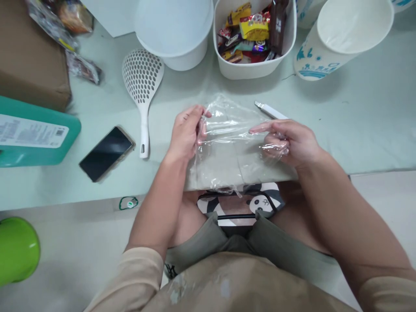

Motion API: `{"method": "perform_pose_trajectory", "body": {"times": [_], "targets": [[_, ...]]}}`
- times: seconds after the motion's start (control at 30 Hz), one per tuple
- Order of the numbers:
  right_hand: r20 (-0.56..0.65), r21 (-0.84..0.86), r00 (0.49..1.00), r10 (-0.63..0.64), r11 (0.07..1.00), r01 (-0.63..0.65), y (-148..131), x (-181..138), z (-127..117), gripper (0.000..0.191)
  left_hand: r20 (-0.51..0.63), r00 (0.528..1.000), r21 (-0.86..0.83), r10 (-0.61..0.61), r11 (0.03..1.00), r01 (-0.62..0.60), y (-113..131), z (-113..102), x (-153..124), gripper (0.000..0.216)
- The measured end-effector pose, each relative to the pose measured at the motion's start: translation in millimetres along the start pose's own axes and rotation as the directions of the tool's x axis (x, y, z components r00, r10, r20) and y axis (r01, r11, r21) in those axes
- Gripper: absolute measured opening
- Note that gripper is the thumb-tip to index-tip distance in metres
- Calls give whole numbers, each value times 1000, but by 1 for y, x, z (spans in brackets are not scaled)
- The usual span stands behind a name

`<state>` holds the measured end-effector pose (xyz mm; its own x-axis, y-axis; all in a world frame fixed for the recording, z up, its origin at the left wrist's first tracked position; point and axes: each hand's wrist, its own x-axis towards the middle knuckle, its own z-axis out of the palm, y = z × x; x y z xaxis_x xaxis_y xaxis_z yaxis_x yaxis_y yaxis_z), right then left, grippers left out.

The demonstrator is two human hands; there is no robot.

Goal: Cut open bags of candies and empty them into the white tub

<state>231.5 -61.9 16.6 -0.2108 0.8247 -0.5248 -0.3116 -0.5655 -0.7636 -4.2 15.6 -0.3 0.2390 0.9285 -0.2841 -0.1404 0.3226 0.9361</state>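
A clear plastic bag (227,147) hangs over the front edge of the pale green table (357,130). My left hand (186,134) pinches the bag's upper left edge with fingers closed on the film. My right hand (289,141) grips the bag's right side, the forefinger pointing left along its top and the other fingers curled in the plastic. The bag looks empty. Just behind my right hand lies a white utility knife (269,111).
A white slotted spoon (143,86) and a black phone (106,152) lie left of the bag. Behind are a white bucket (175,30), a white bin of wrapped candy (253,39), a paper cup (341,39), a teal box (32,134), a cardboard box (29,56). A green object (16,249) sits low left.
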Motion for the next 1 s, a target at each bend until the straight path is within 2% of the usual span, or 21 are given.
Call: {"method": "perform_pose_trajectory", "body": {"times": [0.07, 0.13, 0.2, 0.27, 0.43, 0.57, 0.73, 0.9, 1.0], "targets": [[12, -2, 1000, 17, 1000, -17, 1, 1, -1, 26, 9, 1000, -94, 5, 996, -4, 0, -1, 3, 38], [31, -7, 998, 46, 999, -46, 2, 1, -2, 27, 77, 994, -145, -81, 985, 91, 1, 0, 3, 39], [45, -15, 997, 61, 998, -60, 3, 2, -2, 28, 155, 972, -120, -176, 973, 195, 4, 1, 2, 38], [57, -25, 996, 61, 998, -60, 3, 1, -2, 28, 181, 960, -70, -212, 971, 228, 8, 3, 1, 30], [110, -37, 990, 87, 996, -84, 0, 1, -4, 27, 36, 992, -64, -123, 990, 125, 11, 3, 3, 26], [151, -45, 983, 101, 994, -95, 1, 4, -8, 29, -44, 998, -41, -43, 998, 41, 6, -7, 8, 26], [122, -38, 989, 88, 996, -84, 3, 5, -7, 28, -65, 995, 7, 72, 997, -71, 3, -17, 12, 33], [131, -52, 987, 93, 995, -87, 2, 6, -5, 29, -76, 995, 16, 59, 998, -57, 5, -24, 11, 34], [138, -47, 986, 92, 995, -86, 1, 6, -6, 29, -83, 994, -46, 77, 996, -81, 8, -32, 13, 37]]}}
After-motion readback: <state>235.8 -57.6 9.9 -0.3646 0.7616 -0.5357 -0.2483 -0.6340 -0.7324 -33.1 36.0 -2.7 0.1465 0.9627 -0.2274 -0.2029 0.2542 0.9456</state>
